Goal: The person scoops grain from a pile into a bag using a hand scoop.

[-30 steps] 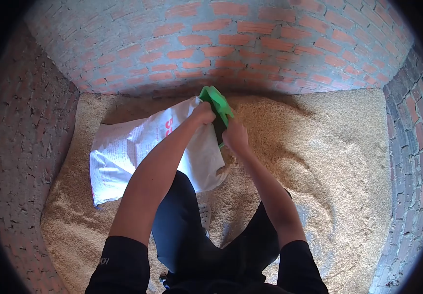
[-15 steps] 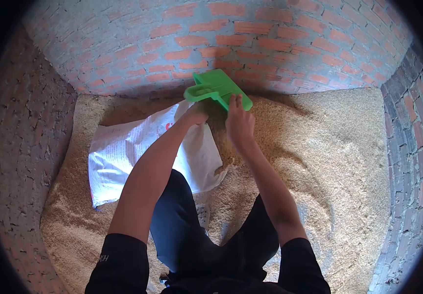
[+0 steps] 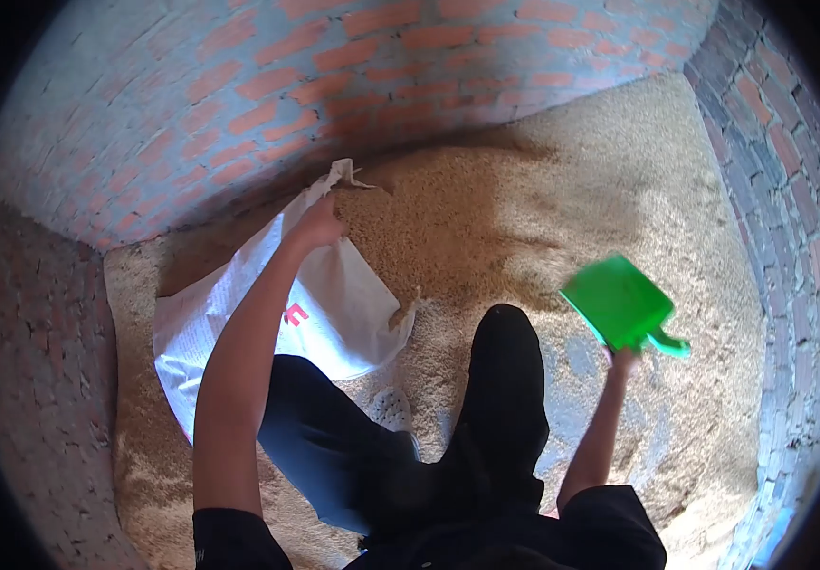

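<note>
My left hand is closed on the upper rim of a white sack with red print, which lies tilted on the loose tan grain or husks. The sack's mouth faces right toward the heap. Away to the right, my right hand grips a green plastic dustpan by its rear edge, beside the handle. The pan is held above the loose material, slightly blurred, and its inside looks bare. My right fingers are partly hidden behind it.
A brick wall stands behind the heap, with further brick walls at left and right. My knees and a perforated light shoe are close to the sack. Grey floor shows through the scattered material.
My right hand and the dustpan have swung from above the sack's mouth down to the right, and the pan has turned over. My left hand still holds the rim. The view has rotated.
</note>
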{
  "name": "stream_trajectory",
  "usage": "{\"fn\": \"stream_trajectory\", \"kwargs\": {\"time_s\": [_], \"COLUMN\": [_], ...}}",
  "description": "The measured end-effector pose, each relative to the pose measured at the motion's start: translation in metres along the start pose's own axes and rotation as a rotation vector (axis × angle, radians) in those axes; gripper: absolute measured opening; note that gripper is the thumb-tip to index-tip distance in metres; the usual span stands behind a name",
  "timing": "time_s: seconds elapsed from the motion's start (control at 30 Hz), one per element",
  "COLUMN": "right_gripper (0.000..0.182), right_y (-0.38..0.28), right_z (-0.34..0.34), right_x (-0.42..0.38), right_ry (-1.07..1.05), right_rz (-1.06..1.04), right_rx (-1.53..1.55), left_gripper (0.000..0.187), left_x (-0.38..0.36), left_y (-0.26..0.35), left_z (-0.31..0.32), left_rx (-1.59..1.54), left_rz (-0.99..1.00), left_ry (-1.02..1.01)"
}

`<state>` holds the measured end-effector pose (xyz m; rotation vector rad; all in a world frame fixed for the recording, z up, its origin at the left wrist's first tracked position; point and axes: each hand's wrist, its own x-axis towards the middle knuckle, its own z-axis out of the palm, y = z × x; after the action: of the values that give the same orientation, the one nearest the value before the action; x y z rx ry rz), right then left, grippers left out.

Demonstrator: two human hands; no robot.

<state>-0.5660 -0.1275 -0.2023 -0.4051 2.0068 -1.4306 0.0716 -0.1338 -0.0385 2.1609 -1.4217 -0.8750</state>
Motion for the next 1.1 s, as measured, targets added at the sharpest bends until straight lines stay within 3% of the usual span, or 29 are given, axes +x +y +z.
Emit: {"fn": "stream_trajectory", "kwargs": {"time_s": [0.03,0.07,0.13,0.27,0.33,0.43,0.5,0.53,0.57,0.6,0.67,0.73,0.8,0.97,1.03,1.1], "right_gripper": [0.027,0.028,0.029,0.027,0.025,0.019,0.017,0.016,0.017,0.021,0.024,0.024,0.021,0.024,0.023,0.024], "right_y": [0.013,0.013,0.003,0.037,0.043,0.071,0.124,0.149,0.185,0.160,0.131,0.112,0.083,0.039,0.012,-0.006], "right_z": [-0.035,-0.067,-0.116,-0.159,-0.142,-0.089,-0.035,-0.003,0.037,0.070,0.124,0.157,0.164,0.144,0.145,0.154], "right_x": [0.009,0.015,-0.005,0.012,0.002,-0.023,-0.039,-0.047,-0.048,-0.089,-0.137,-0.145,-0.145,-0.160,-0.160,-0.151], "right_ry": [0.186,0.385,0.457,0.326,0.099,-0.281,-0.481,-0.593,-0.543,-0.533,-0.601,-0.610,-0.758,-0.872,-0.834,-0.869], "right_rz": [-0.001,0.128,0.066,0.052,0.100,0.167,0.033,-0.171,-0.283,-0.486,-0.491,-0.509,0.160,0.193,0.096,-0.016], "right_rx": [0.082,0.000,-0.278,-0.204,-0.129,-0.269,-0.231,-0.296,-0.497,-0.580,-0.497,-0.480,-0.078,-0.052,-0.037,-0.032], "left_gripper": [0.065,0.065,0.069,0.072,0.073,0.073,0.073,0.073,0.073,0.072,0.072,0.070,0.070,0.069,0.068,0.066], "left_x": [-0.005,-0.003,0.000,-0.012,-0.010,-0.011,-0.021,-0.027,-0.033,-0.039,-0.042,-0.029,-0.020,-0.023,-0.025,-0.011], "left_y": [0.008,0.005,-0.005,0.010,0.005,0.004,0.019,0.029,0.038,0.046,0.045,0.030,0.019,0.022,0.026,0.012], "left_z": [-0.004,-0.002,0.004,0.003,0.004,0.004,0.000,-0.003,-0.005,-0.006,-0.006,0.002,0.009,0.008,0.005,0.010], "left_rx": [0.031,0.037,0.099,0.128,0.087,0.096,0.046,-0.005,-0.002,-0.017,-0.026,0.065,0.038,0.014,-0.089,-0.054], "left_rz": [0.002,0.004,0.099,0.096,0.105,0.211,0.121,0.034,0.026,0.037,0.043,0.170,0.170,0.144,0.164,0.191], "left_ry": [-0.051,-0.064,-0.018,-0.017,-0.037,-0.026,-0.088,-0.153,-0.139,-0.143,-0.142,-0.006,-0.030,-0.074,-0.151,-0.099]}}
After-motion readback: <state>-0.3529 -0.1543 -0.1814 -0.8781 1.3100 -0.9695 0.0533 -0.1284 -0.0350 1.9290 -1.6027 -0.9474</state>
